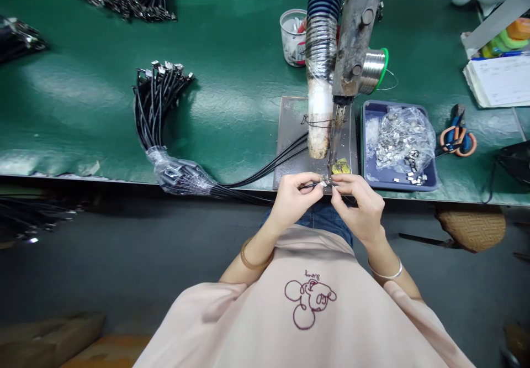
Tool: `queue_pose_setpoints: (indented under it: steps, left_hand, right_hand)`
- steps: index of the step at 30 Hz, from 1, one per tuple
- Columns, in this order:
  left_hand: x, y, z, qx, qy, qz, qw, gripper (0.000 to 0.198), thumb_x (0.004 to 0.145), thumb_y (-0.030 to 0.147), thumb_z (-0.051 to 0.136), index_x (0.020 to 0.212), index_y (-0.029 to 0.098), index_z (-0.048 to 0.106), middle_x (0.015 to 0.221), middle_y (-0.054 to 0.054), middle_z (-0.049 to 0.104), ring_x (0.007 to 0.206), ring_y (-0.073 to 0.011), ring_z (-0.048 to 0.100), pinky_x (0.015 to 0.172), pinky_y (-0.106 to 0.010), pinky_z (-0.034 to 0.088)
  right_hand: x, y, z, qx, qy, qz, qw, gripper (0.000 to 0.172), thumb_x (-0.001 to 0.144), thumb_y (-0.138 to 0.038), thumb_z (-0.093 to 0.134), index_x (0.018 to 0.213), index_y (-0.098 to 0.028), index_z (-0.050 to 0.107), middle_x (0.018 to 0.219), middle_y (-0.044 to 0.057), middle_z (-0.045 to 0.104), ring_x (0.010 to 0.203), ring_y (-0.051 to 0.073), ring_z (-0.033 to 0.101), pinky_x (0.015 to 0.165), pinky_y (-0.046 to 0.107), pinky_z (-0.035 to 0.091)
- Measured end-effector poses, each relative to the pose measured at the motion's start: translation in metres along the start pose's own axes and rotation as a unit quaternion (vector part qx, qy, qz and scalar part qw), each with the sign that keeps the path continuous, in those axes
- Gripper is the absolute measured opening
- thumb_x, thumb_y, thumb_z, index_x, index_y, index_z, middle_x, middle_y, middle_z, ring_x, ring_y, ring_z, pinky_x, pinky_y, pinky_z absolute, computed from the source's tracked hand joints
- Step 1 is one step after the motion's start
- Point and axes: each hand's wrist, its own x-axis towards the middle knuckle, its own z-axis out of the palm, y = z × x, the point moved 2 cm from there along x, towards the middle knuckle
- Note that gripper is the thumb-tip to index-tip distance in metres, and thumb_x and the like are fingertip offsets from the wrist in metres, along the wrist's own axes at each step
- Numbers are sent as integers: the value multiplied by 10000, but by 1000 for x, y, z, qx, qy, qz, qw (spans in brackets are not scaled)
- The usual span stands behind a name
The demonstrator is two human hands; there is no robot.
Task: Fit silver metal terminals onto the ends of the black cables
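Note:
My left hand [293, 198] is closed in a pinch on a black cable, close to its end. A small metal connector [323, 183] shows at that end, between my two hands. My right hand [361, 198] pinches at the same connector from the other side; what lies between its fingertips is too small to tell. Just above the fingers points the tip of an upright soldering iron [336, 136], fixed to a metal bracket [355, 42]. A yellow sponge [341, 166] lies beside the tip. More black cables [265, 166] run left to a plastic-wrapped bundle [178, 173].
A fume hose [321, 97] hangs beside the iron, with a solder spool [374, 71] on the right. Right of my hands stands a blue tray [399, 184] of metal connector shells. Pliers [457, 136] lie beyond it. A plastic cup [293, 39] stands behind.

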Motion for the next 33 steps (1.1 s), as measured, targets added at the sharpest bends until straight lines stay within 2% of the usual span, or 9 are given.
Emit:
queue_pose_setpoints:
  steps: [9, 15, 17, 19, 22, 25, 26, 30, 33]
  left_hand:
    - [-5, -3, 3, -23, -22, -11, 999, 106, 795, 198, 661, 761, 117, 720, 561, 54, 385, 513, -61, 264, 487, -213, 216]
    - [-14, -4, 5, -20, -18, 1, 1000, 164, 869, 278, 687, 796, 130, 684, 717, -19, 629, 620, -95, 498, 587, -204, 399]
    - [-15, -8, 5, -67, -50, -28, 996, 262, 901, 361, 682, 765, 138, 652, 652, -11, 625, 562, -84, 483, 554, -199, 389]
    - [-17, -15, 3, -141, -114, -86, 980, 350, 913, 456, 672, 764, 141, 629, 571, 11, 601, 443, -49, 365, 455, -189, 286]
    - [-22, -22, -2, -202, -175, -146, 953, 386, 877, 507, 711, 805, 133, 648, 550, 12, 621, 389, -24, 261, 409, -190, 175]
    - [-28, -21, -4, -198, -196, -147, 949, 312, 850, 425, 747, 856, 115, 711, 549, -3, 633, 434, -47, 406, 457, -183, 280]
    - [-30, -20, -3, -196, -202, -144, 949, 283, 834, 388, 757, 872, 109, 729, 561, -14, 645, 469, -64, 472, 491, -188, 333]
    - [-35, -14, 7, -167, -191, -119, 960, 224, 772, 273, 771, 905, 93, 768, 604, -27, 653, 550, -101, 550, 564, -217, 414]
    - [-36, -13, 13, -113, -152, -78, 979, 182, 795, 263, 763, 854, 93, 782, 619, -22, 635, 548, -83, 485, 553, -216, 383]
  right_hand:
    - [1, 1, -3, 18, 4, 33, 999, 152, 904, -89, 649, 959, -231, 647, 1006, 46, 760, 939, 181, 740, 833, 320, 606]
    - [4, 3, -6, 129, -12, 169, 977, 78, 930, -162, 655, 893, -230, 642, 929, 19, 737, 876, 152, 728, 800, 277, 606]
    - [1, 3, -6, 174, -29, 190, 966, 87, 928, -191, 667, 860, -230, 630, 906, 13, 733, 854, 149, 728, 765, 262, 610]
    - [-4, 4, -9, 183, -47, 175, 966, 91, 920, -215, 682, 849, -233, 628, 890, 14, 735, 829, 155, 733, 732, 262, 611]
    - [-12, 10, -27, 111, 7, 152, 982, 39, 927, -258, 678, 921, -239, 644, 808, -1, 726, 651, 141, 704, 603, 256, 568]
    - [-8, 27, -53, -24, 91, 183, 979, 82, 962, -312, 629, 968, -235, 656, 642, -42, 643, 493, 115, 588, 496, 244, 442]
    - [-3, 35, -59, -65, 73, 197, 975, 112, 969, -327, 616, 970, -228, 667, 655, -33, 649, 520, 120, 591, 530, 251, 440]
    - [25, 72, -67, -173, -146, 186, 956, 91, 911, -295, 668, 894, -221, 718, 811, 6, 746, 702, 168, 669, 688, 287, 440]
    - [36, 92, -66, -175, -204, 189, 945, 51, 867, -252, 684, 870, -221, 723, 894, 15, 764, 815, 197, 694, 720, 289, 436]
